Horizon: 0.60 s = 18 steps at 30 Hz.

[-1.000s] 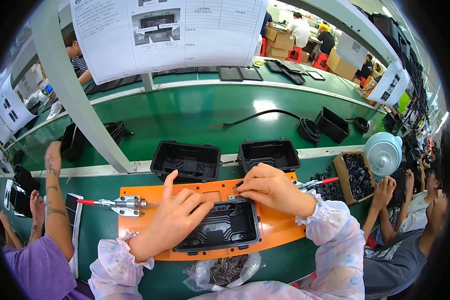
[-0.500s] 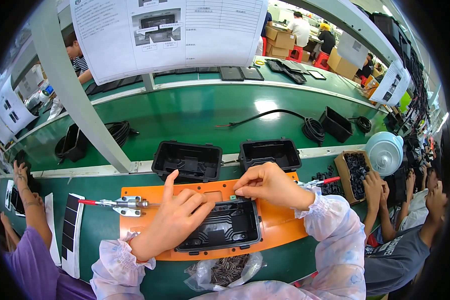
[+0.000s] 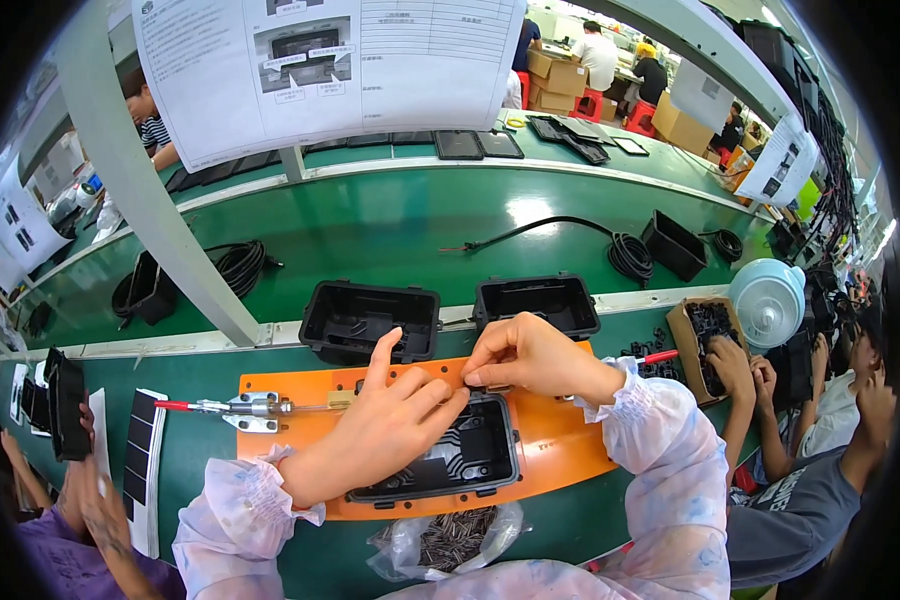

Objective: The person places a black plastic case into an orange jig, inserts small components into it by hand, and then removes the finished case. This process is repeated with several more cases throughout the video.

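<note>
An open black plastic box point(image 3: 490, 450) with a ribbed inside sits on an orange fixture board point(image 3: 565, 445). My right hand point(image 3: 535, 362) pinches a small dark part, too small to name, at the box's far rim. Over the left part of the box reaches my left hand point(image 3: 385, 425), palm down. Its index finger sticks up and away, while the other fingers are bent toward the far rim, their tips beside my right fingertips. The left thumb is hidden. A toggle clamp point(image 3: 255, 408) with a red handle is mounted at the board's left; another red handle point(image 3: 653, 358) shows at the right.
Two more black boxes point(image 3: 370, 322) point(image 3: 537, 303) stand behind the board. A clear bag of metal pins point(image 3: 457, 540) lies in front. At right are a carton of black parts point(image 3: 692, 335) and a light-blue tub point(image 3: 770, 305). Co-workers' hands point(image 3: 732, 368) are close on both sides.
My left hand has moved right, its bent fingers now beside my right fingertips. My right hand has shifted slightly left, still pinched. At far left, a co-worker has brought up a black box.
</note>
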Each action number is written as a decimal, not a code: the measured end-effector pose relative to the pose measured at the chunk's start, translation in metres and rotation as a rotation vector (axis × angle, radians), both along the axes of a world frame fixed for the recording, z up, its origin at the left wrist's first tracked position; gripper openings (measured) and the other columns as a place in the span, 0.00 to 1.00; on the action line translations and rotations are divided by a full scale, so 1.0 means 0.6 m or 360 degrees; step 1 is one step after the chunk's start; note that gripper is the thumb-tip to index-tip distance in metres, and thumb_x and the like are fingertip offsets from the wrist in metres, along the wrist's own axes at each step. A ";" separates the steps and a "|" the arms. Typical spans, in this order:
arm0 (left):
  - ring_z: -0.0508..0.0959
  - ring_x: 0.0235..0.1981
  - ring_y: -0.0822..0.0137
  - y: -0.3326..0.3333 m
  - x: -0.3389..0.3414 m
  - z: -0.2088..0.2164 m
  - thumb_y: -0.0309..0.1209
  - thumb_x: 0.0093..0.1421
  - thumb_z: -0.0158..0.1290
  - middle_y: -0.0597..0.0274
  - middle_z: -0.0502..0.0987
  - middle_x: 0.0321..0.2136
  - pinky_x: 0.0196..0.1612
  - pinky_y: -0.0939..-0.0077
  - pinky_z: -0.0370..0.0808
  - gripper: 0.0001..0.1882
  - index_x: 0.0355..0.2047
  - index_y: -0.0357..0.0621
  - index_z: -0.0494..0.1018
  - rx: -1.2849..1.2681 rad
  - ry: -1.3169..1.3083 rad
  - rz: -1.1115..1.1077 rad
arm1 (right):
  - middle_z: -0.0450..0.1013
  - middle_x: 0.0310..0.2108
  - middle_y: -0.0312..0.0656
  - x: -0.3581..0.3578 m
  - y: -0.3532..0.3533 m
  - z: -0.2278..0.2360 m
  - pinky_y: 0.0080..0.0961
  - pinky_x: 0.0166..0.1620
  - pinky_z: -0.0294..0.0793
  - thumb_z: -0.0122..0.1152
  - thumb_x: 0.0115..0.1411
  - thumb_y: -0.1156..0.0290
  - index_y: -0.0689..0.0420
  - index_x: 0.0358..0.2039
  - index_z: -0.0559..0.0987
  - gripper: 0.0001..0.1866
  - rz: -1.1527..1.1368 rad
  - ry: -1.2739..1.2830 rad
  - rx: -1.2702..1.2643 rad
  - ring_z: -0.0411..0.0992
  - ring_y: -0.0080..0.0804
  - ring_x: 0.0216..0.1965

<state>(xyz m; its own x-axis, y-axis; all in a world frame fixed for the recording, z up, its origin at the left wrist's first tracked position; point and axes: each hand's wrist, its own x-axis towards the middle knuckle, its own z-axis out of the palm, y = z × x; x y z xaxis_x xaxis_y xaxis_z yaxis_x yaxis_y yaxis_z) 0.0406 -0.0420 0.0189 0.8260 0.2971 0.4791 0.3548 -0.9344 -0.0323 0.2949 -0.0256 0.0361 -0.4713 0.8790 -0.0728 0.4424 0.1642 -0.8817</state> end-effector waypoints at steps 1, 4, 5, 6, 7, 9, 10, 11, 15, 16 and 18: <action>0.76 0.40 0.66 0.000 0.001 -0.001 0.26 0.57 0.57 0.66 0.74 0.36 0.68 0.27 0.55 0.18 0.49 0.41 0.80 -0.0010 -0.0006 -0.0010 | 0.78 0.31 0.37 0.000 0.002 0.001 0.21 0.36 0.74 0.73 0.60 0.73 0.61 0.37 0.88 0.07 0.0012 -0.0007 -0.0026 0.75 0.21 0.31; 0.76 0.41 0.66 0.002 0.007 0.000 0.26 0.58 0.57 0.66 0.74 0.36 0.68 0.28 0.55 0.17 0.48 0.42 0.80 -0.0019 -0.0017 0.0004 | 0.79 0.30 0.37 0.003 0.014 0.001 0.20 0.35 0.75 0.73 0.60 0.73 0.63 0.37 0.88 0.08 0.0017 -0.0031 -0.0013 0.75 0.20 0.29; 0.76 0.41 0.66 0.004 0.009 0.000 0.26 0.58 0.57 0.66 0.74 0.36 0.68 0.28 0.55 0.17 0.48 0.42 0.80 -0.0021 -0.0015 0.0000 | 0.79 0.30 0.37 0.003 0.016 0.002 0.20 0.35 0.75 0.73 0.60 0.73 0.63 0.37 0.88 0.08 0.0013 -0.0029 -0.0015 0.75 0.20 0.29; 0.76 0.41 0.66 0.007 0.010 0.000 0.25 0.58 0.57 0.67 0.74 0.37 0.68 0.29 0.55 0.16 0.47 0.42 0.80 -0.0055 -0.0004 -0.0003 | 0.80 0.29 0.37 0.003 0.019 0.003 0.19 0.34 0.75 0.72 0.60 0.73 0.64 0.37 0.87 0.08 0.0029 -0.0044 -0.0048 0.75 0.19 0.29; 0.76 0.41 0.67 0.010 0.012 0.000 0.25 0.58 0.56 0.67 0.74 0.37 0.69 0.30 0.55 0.16 0.47 0.42 0.81 -0.0089 0.0006 -0.0007 | 0.80 0.28 0.37 0.004 0.021 0.006 0.18 0.34 0.75 0.72 0.60 0.73 0.65 0.38 0.87 0.08 0.0044 -0.0060 -0.0081 0.76 0.18 0.28; 0.75 0.41 0.67 0.016 0.013 -0.005 0.24 0.58 0.56 0.68 0.74 0.36 0.69 0.32 0.55 0.17 0.49 0.44 0.81 -0.0165 -0.0023 -0.0020 | 0.81 0.27 0.37 0.003 0.025 0.011 0.18 0.35 0.76 0.72 0.60 0.73 0.65 0.37 0.87 0.08 0.0082 -0.0087 -0.0063 0.76 0.17 0.28; 0.75 0.41 0.68 0.018 0.012 -0.006 0.23 0.58 0.56 0.69 0.73 0.35 0.69 0.35 0.54 0.19 0.50 0.46 0.81 -0.0242 -0.0053 -0.0030 | 0.81 0.26 0.37 0.002 0.027 0.013 0.18 0.35 0.76 0.72 0.61 0.74 0.65 0.37 0.87 0.08 0.0122 -0.0114 -0.0045 0.76 0.17 0.28; 0.75 0.41 0.68 0.021 0.012 -0.006 0.23 0.58 0.56 0.69 0.73 0.35 0.69 0.35 0.54 0.19 0.50 0.46 0.81 -0.0244 -0.0051 -0.0030 | 0.81 0.26 0.37 0.003 0.028 0.015 0.18 0.35 0.76 0.72 0.61 0.74 0.65 0.37 0.87 0.08 0.0122 -0.0112 -0.0048 0.76 0.17 0.28; 0.75 0.40 0.67 0.025 0.018 0.014 0.23 0.56 0.57 0.70 0.75 0.37 0.69 0.36 0.55 0.21 0.52 0.48 0.81 -0.0224 0.0111 -0.0084 | 0.81 0.29 0.39 0.005 0.015 0.024 0.21 0.36 0.77 0.71 0.59 0.75 0.63 0.38 0.87 0.07 0.0102 -0.0152 0.0073 0.77 0.22 0.30; 0.75 0.39 0.67 0.024 0.018 0.019 0.23 0.56 0.58 0.70 0.75 0.38 0.69 0.36 0.55 0.22 0.52 0.48 0.81 -0.0195 0.0193 -0.0097 | 0.80 0.30 0.40 0.005 0.006 0.024 0.23 0.36 0.77 0.71 0.58 0.76 0.62 0.38 0.87 0.08 0.0075 -0.0188 0.0289 0.78 0.27 0.31; 0.75 0.40 0.67 0.020 0.006 0.020 0.23 0.55 0.58 0.71 0.76 0.38 0.69 0.36 0.55 0.22 0.51 0.48 0.81 -0.0160 0.0155 -0.0091 | 0.79 0.31 0.41 -0.001 -0.013 0.011 0.27 0.37 0.77 0.71 0.57 0.76 0.61 0.40 0.86 0.09 0.0052 -0.0226 0.0730 0.78 0.33 0.32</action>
